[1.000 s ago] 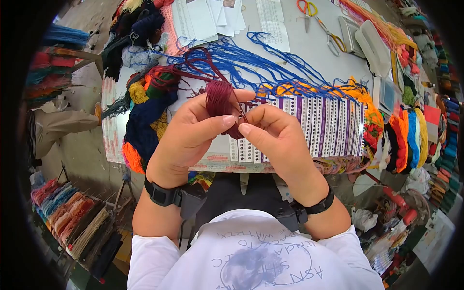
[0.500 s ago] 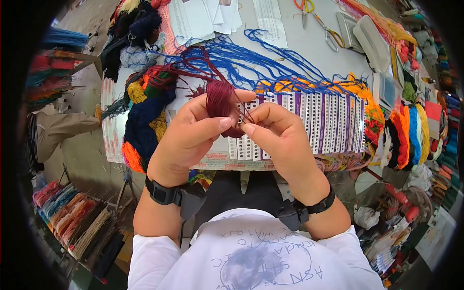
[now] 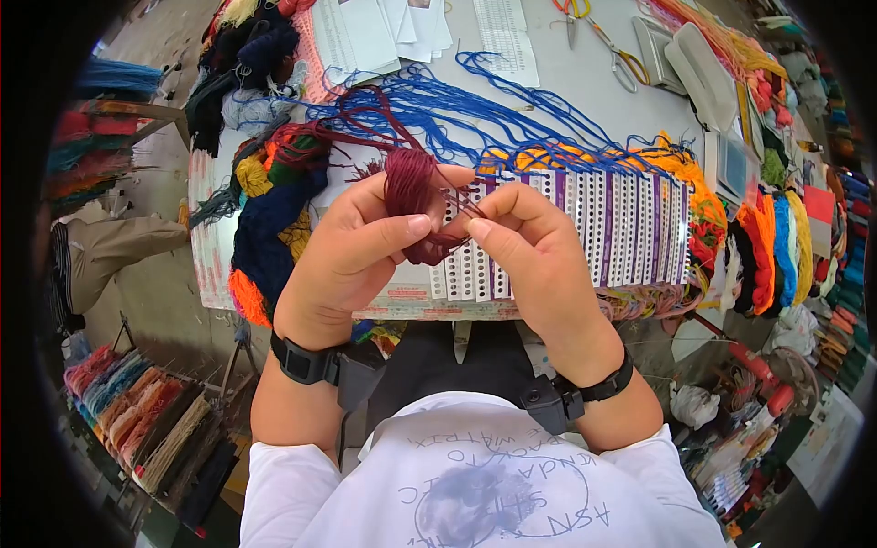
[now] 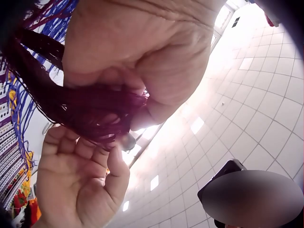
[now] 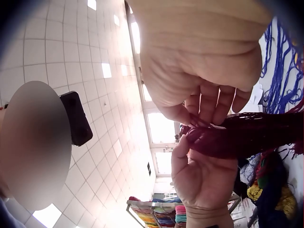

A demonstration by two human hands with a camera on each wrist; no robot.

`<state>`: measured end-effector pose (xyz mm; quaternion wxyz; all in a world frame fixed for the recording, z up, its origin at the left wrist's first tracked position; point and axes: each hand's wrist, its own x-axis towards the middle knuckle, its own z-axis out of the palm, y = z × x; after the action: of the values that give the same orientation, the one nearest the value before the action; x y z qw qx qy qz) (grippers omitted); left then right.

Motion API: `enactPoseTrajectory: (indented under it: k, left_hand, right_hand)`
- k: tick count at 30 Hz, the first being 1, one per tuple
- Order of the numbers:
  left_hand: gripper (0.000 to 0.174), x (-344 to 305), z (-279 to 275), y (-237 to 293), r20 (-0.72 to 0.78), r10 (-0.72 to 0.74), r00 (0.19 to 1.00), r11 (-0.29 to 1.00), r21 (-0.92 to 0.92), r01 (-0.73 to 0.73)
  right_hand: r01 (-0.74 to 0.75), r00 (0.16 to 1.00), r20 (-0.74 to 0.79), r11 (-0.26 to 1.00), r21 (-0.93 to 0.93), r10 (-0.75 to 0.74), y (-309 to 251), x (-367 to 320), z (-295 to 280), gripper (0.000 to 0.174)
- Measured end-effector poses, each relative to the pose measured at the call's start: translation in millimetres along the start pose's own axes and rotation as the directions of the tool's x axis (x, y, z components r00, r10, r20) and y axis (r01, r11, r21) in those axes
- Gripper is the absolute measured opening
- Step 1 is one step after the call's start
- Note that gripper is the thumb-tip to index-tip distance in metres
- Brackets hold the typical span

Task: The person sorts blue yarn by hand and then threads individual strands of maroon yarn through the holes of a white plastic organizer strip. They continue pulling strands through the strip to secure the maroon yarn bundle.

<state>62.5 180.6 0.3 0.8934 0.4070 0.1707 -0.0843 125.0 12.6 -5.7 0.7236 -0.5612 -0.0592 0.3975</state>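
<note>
A bundle of maroon yarn [image 3: 410, 190] is looped over my left hand [image 3: 358, 230], whose thumb and fingers grip it. Beside it my right hand [image 3: 534, 245] pinches a few maroon strands [image 3: 469, 209] between thumb and forefinger, drawn a little away from the bundle. In the left wrist view the maroon yarn [image 4: 90, 111] spans between both hands. The right wrist view has the bundle [image 5: 228, 140] lying across the left palm, its tail trailing off to the side. Farther back, maroon lengths run from the bundle toward the table's left.
Below and beyond the hands lie white punched cards [image 3: 585, 233] with purple strips, orange yarn [image 3: 671, 163] and long blue strands [image 3: 438, 105]. Piled coloured yarn [image 3: 269, 215] sits on the left. Papers [image 3: 352, 41], scissors [image 3: 626, 68] and a white case [image 3: 702, 73] are at the back.
My right hand has moved slightly right and up with the pinched strands, which now stretch away from the bundle. My left hand keeps its grip, shifting only a little left.
</note>
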Motion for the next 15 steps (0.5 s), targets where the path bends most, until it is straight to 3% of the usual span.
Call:
enactPoseTrajectory:
  k: [9,12,15]
  left_hand:
    - [0.053,2.0,-1.6,-1.7,-0.002,0.012,1.000,0.999,0.045,-0.012]
    - [0.058,3.9,-3.5,-4.6,-0.019,0.014,1.000,0.998,0.057,-0.013]
    - [0.066,5.5,-2.0,-5.3,0.060,0.049,0.997,0.995,0.088,-0.054]
  right_hand:
    - [0.044,0.997,0.057,0.997,0.067,-0.047,4.8,2.8,-3.5,0.006]
    - [0.032,0.998,0.059,0.994,0.104,-0.038,3.0,2.6,-2.4,0.007]
    - [0.008,0.999,0.036,0.995,0.104,-0.012,0.7,1.0,-1.3,0.007]
